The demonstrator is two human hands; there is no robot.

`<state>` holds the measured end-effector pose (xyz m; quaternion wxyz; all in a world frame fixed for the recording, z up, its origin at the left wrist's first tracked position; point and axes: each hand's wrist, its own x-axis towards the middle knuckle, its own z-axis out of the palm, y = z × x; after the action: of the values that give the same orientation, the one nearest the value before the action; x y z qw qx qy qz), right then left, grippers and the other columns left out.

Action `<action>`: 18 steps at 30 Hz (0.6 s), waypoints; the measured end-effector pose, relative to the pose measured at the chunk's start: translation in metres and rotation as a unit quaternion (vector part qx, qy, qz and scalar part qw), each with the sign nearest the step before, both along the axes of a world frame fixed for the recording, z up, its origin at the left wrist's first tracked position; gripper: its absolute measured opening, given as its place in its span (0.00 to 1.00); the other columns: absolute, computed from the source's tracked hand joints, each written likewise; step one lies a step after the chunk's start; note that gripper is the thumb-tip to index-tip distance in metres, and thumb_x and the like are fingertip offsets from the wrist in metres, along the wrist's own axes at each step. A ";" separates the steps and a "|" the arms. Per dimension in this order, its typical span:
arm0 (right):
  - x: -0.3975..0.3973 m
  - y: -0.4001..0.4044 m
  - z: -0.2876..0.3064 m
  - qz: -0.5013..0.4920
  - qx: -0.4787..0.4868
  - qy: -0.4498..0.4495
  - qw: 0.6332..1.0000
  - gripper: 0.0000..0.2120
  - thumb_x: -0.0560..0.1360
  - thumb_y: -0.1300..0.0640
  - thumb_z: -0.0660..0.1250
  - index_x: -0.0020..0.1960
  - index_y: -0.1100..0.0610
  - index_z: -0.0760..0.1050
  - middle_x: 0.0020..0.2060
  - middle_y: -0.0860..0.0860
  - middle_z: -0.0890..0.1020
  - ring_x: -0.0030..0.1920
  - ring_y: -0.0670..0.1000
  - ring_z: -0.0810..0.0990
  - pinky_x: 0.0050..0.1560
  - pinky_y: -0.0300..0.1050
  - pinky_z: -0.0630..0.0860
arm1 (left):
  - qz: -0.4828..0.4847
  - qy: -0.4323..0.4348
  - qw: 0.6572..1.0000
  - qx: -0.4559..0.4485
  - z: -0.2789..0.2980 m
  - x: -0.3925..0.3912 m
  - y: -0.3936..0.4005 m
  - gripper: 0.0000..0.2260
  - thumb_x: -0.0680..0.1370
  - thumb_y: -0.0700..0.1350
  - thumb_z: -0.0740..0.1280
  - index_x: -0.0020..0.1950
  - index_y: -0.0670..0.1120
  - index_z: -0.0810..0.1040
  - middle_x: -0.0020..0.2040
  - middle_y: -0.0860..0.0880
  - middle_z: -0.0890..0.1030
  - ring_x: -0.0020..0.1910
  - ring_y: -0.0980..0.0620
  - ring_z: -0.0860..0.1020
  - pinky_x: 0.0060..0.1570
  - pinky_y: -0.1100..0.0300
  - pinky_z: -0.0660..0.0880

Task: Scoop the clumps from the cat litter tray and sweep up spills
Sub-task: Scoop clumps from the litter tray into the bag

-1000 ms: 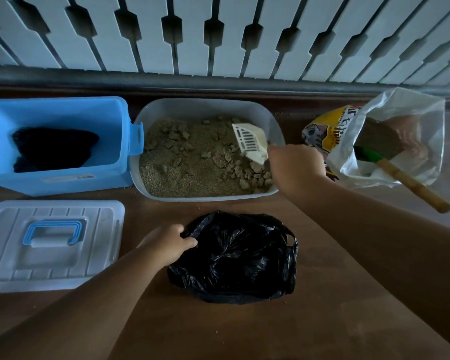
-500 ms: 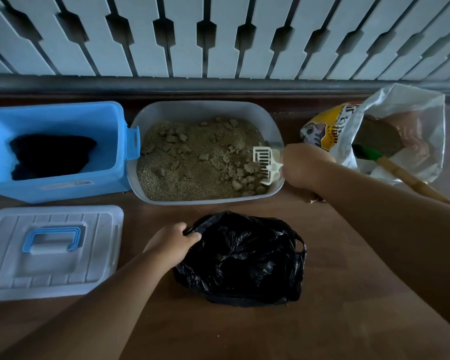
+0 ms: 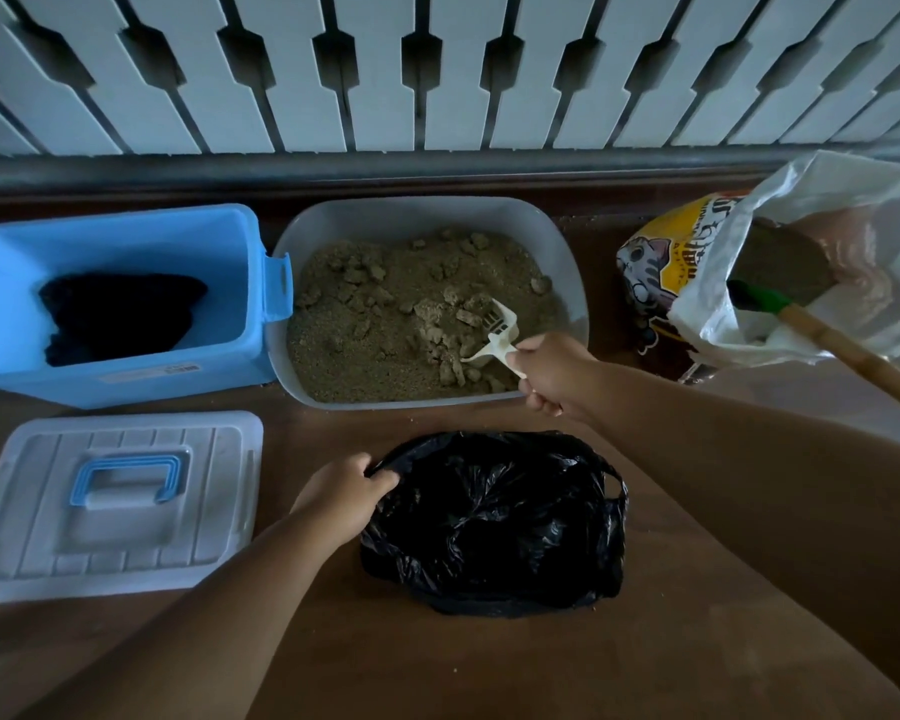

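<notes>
One litter tray (image 3: 567,252) far centre, clumps (image 3: 440,309) scattered inside. Right hand (image 3: 554,374) fingers curled round one white scoop (image 3: 497,335), its slotted head dug among clumps. Left hand (image 3: 341,493) fingers pinching one black bag (image 3: 494,527) rim, near centre.

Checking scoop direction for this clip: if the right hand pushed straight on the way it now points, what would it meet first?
The right hand points up-left along the scoop, so it would likely drive it into the clumps mid-tray; depth is hard to judge.
</notes>
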<state>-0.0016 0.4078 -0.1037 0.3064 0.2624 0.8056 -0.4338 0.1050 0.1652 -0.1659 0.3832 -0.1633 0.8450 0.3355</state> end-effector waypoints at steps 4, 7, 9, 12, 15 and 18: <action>0.007 0.011 -0.007 -0.050 -0.074 -0.005 0.996 0.16 0.83 0.52 0.62 0.69 0.54 0.72 0.33 0.51 0.75 0.25 0.45 0.69 0.22 0.36 0.62 | -0.055 -0.062 0.997 0.008 0.003 0.003 -0.002 0.31 0.82 0.50 0.65 0.81 0.44 0.57 0.79 0.44 0.62 0.76 0.45 0.65 0.66 0.58 0.66; 0.019 0.026 -0.007 -0.061 -0.123 0.021 0.990 0.18 0.82 0.51 0.63 0.71 0.52 0.71 0.30 0.50 0.74 0.24 0.44 0.67 0.21 0.35 0.61 | -0.079 -0.089 0.993 0.021 0.008 0.006 0.000 0.31 0.82 0.48 0.65 0.81 0.44 0.56 0.80 0.45 0.59 0.78 0.46 0.60 0.73 0.55 0.60; 0.029 0.034 -0.005 -0.055 -0.141 0.036 0.988 0.19 0.82 0.51 0.63 0.72 0.52 0.71 0.28 0.49 0.72 0.23 0.45 0.67 0.21 0.35 0.61 | -0.074 -0.093 0.993 0.020 0.009 0.007 0.000 0.31 0.81 0.49 0.64 0.81 0.45 0.56 0.80 0.45 0.59 0.78 0.45 0.61 0.73 0.54 0.62; 0.047 0.045 0.000 -0.004 -0.134 0.065 0.989 0.18 0.82 0.51 0.63 0.71 0.51 0.73 0.28 0.49 0.72 0.23 0.45 0.66 0.22 0.37 0.61 | -0.035 -0.095 0.995 0.020 0.013 0.008 -0.003 0.32 0.80 0.50 0.65 0.81 0.45 0.56 0.80 0.44 0.60 0.75 0.44 0.65 0.61 0.56 0.68; 0.064 0.048 0.006 0.037 -0.142 0.071 0.987 0.14 0.82 0.50 0.63 0.67 0.48 0.77 0.29 0.49 0.71 0.24 0.46 0.66 0.24 0.38 0.59 | 0.022 -0.107 0.994 0.030 0.019 0.010 -0.010 0.34 0.80 0.54 0.65 0.81 0.46 0.56 0.80 0.44 0.58 0.74 0.43 0.64 0.56 0.56 0.66; 0.076 0.047 0.016 0.073 -0.157 0.080 0.982 0.12 0.82 0.51 0.63 0.63 0.47 0.79 0.29 0.50 0.71 0.23 0.47 0.65 0.24 0.38 0.59 | 0.069 -0.116 0.990 0.050 0.027 0.013 -0.017 0.41 0.77 0.60 0.69 0.82 0.46 0.54 0.81 0.44 0.57 0.75 0.41 0.64 0.55 0.53 0.68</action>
<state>0.0743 0.4546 -0.0874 0.3094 0.1160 0.7661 -0.5513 0.1180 0.1481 -0.1394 0.4622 -0.2401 0.7635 0.3819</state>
